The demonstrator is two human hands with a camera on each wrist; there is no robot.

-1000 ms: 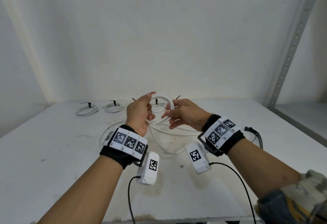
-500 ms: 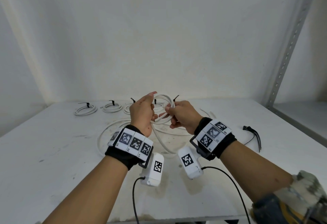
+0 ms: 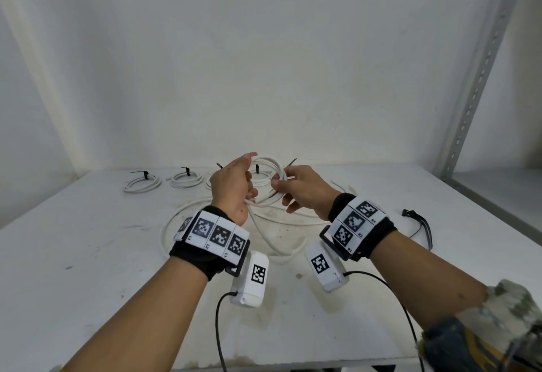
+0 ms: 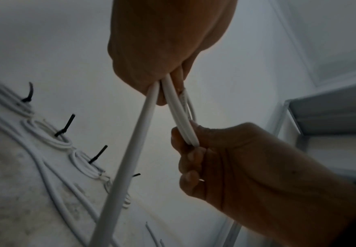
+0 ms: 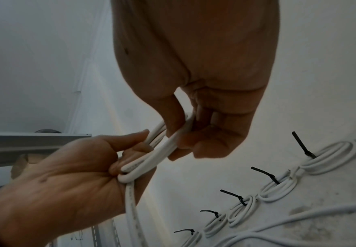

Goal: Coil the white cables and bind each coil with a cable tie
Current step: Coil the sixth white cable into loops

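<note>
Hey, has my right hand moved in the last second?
Yes, slightly: the right hand has shifted left, toward the left hand; a gap now shows between its wristband and the loose black ties on the table.

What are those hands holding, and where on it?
Both grip one white cable coil: left hand on its left side, right hand pinching its right side.
</note>
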